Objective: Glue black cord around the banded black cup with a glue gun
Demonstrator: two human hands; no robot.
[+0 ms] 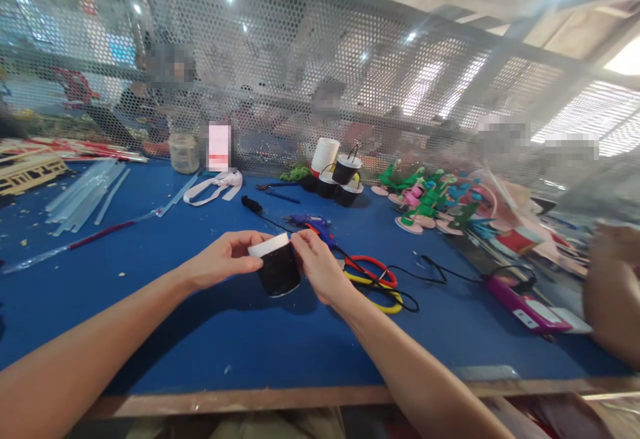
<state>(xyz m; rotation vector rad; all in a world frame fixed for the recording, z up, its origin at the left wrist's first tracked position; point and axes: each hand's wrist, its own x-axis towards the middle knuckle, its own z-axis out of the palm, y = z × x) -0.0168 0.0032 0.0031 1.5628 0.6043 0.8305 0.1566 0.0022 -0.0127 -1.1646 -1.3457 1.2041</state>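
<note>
Blue table (pixel 150 332): both hands (pixel 225 260) (pixel 320 267) pinch black cup (pixel 278 267)

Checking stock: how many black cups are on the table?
4: one held in both hands; three clustered by the mesh. More may be hidden behind.

A craft workshop is showing itself around the blue-topped worktable (pixel 150 305), where glue sticks (pixel 85 195) are lying at its far left, foam flowers (pixel 425 202) are piling up at its far right, and other people are sitting behind the perforated metal screen (pixel 310 72) along its back edge.
</note>
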